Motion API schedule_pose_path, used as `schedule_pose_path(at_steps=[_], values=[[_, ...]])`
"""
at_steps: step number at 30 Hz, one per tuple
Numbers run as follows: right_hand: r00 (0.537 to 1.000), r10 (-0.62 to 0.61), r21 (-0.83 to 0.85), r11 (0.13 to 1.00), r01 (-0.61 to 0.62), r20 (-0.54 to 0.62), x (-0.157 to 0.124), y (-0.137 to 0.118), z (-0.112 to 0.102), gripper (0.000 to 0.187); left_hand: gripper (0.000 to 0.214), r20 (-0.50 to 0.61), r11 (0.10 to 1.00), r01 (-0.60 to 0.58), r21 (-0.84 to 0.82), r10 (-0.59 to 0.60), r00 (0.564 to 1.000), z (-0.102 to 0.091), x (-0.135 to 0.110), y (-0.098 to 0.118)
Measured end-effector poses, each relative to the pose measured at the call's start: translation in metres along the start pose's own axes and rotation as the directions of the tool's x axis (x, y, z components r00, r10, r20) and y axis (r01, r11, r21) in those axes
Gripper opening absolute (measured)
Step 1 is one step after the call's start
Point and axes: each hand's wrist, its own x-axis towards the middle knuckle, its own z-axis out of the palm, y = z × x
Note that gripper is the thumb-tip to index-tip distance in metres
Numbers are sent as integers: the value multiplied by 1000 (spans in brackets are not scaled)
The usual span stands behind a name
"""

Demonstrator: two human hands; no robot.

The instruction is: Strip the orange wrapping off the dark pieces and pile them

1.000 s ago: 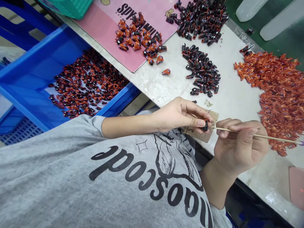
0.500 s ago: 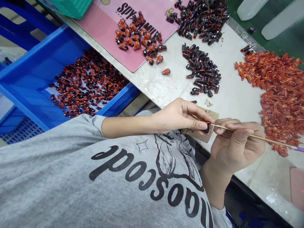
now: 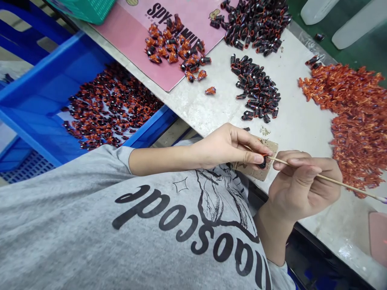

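Note:
Between thumb and fingers, my left hand pinches a small black part with an orange rim. A thin wooden stick is gripped in my right hand, its tip at the orange rim of that part; whether the tip is inside I cannot tell. The stick's far end is purple. Under my hands lies a stained brown board at the table edge. Beyond it, loose black parts with orange rims lie in a group, and a heap of small orange pieces spreads at the right.
A blue bin at the left holds many black-and-orange pieces. Joined orange-and-black pieces lie on a pink printed sheet. A larger pile of black parts, a green basket and pale plastic containers stand farther back.
The right hand and stick have shifted slightly, the stick's purple far end dropping a little lower. My left hand keeps its pinch on the black part.

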Motion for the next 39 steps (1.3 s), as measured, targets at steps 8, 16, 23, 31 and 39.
schedule_pose_path(at_steps=[8, 16, 23, 31, 39], values=[[985, -73, -85, 995, 60, -155, 6, -1, -22, 24, 21, -37, 1000, 2, 1, -2, 999, -1, -2, 0], [975, -78, -753, 648, -110, -209, 43, 11, -159, 27, 24, -168, 996, -24, 89, 38, 985, -12, -3, 2], [977, 199, -899, 410, -153, -76, 72, 58, -173, 14, 24, -121, 998, -23, 67, 31, 992, -4, 2, 1], [987, 104, -786, 596, -163, -125, 52, 25, -141, 26, 23, -95, 995, -62, 75, 69, 993, 4, 13, -1], [999, 31, -407, 913, -42, -32, 3, -23, -49, 13, 17, 107, 997, -70, 12, 69, 992, 31, 29, -14]])
